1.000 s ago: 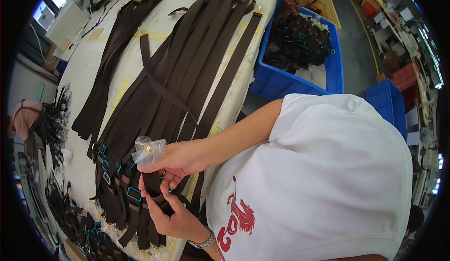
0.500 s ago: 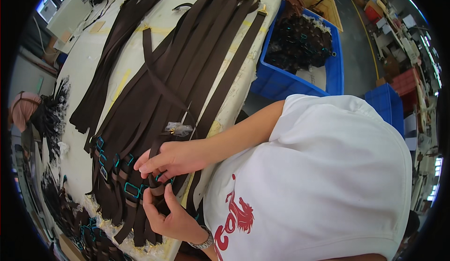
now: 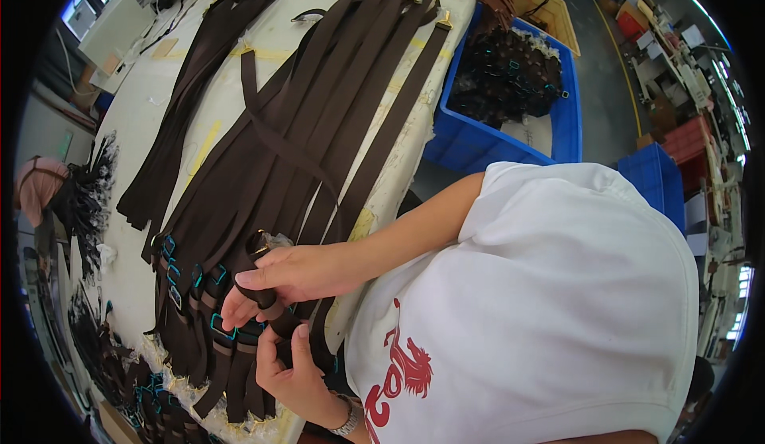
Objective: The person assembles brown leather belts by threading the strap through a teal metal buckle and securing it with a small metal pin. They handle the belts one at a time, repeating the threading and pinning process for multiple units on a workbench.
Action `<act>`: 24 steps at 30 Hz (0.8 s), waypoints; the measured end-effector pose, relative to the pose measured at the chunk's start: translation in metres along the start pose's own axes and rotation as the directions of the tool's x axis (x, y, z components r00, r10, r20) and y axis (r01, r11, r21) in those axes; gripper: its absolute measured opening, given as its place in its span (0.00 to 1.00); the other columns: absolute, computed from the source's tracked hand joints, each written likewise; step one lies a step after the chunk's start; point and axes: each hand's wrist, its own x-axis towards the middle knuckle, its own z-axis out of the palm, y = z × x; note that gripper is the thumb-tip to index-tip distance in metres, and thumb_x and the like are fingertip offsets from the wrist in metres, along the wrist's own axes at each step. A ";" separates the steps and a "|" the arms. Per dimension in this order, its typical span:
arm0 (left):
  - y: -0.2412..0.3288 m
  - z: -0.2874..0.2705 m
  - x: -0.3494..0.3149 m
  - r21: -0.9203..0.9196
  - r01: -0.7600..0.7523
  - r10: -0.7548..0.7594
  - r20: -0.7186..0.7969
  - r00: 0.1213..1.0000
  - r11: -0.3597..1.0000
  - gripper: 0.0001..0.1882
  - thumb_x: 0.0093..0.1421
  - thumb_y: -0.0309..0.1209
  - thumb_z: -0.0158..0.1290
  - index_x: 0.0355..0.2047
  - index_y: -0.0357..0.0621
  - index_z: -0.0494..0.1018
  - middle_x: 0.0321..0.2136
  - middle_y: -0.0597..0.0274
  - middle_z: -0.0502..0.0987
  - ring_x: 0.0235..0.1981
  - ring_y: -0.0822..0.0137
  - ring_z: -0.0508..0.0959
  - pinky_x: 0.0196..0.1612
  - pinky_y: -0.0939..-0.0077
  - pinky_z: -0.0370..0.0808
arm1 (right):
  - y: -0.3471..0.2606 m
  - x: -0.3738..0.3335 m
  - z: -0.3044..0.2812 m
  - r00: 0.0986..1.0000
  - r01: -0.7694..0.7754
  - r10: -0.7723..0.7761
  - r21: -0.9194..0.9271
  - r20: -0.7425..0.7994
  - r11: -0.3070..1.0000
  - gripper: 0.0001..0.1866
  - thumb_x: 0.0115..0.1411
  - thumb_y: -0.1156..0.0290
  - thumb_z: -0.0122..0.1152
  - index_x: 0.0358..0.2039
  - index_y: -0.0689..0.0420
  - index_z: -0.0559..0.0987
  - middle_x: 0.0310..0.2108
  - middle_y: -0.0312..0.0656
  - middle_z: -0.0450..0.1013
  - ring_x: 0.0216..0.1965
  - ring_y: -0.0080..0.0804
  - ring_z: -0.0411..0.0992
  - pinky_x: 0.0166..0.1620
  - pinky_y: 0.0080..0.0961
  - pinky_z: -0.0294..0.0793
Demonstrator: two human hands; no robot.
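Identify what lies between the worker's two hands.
A bent section of dark brown strap lies between the left hand and right hand, in the head view.

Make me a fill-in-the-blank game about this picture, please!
1. The left hand and right hand hold a strap coloured dark ____.
2. More straps lie across the white ____.
3. The shirt is white with a ____ print.
4. Beside the yellowish crate, the tub is ____.

Missing words: brown; table; red; blue.
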 end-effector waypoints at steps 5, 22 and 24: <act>0.004 0.008 -0.005 0.032 -0.050 0.054 -0.128 0.990 0.998 0.08 0.66 0.27 0.62 0.37 0.33 0.80 0.27 0.63 0.83 0.21 0.81 0.72 0.17 0.84 0.57 | -0.005 -0.007 0.003 0.991 -0.130 0.125 -0.172 -0.041 0.976 0.26 0.77 0.58 0.51 0.65 0.66 0.70 0.60 0.49 0.75 0.66 0.36 0.71 0.68 0.33 0.69; -0.006 0.025 0.000 -0.175 0.002 -0.020 -0.103 0.995 0.985 0.10 0.70 0.28 0.58 0.33 0.31 0.76 0.25 0.64 0.77 0.24 0.79 0.70 0.28 0.82 0.62 | 0.010 -0.020 0.013 0.996 0.015 -0.044 -0.352 -0.074 0.936 0.28 0.67 0.69 0.53 0.66 0.62 0.66 0.58 0.40 0.79 0.52 0.20 0.77 0.37 0.19 0.78; -0.004 0.022 0.000 -0.270 0.031 -0.035 -0.012 0.999 0.962 0.09 0.71 0.27 0.57 0.43 0.30 0.75 0.30 0.62 0.79 0.25 0.78 0.72 0.30 0.82 0.65 | -0.001 -0.020 0.014 0.992 -0.010 -0.027 -0.285 -0.124 0.958 0.26 0.68 0.70 0.53 0.66 0.63 0.68 0.58 0.44 0.79 0.54 0.24 0.77 0.43 0.21 0.79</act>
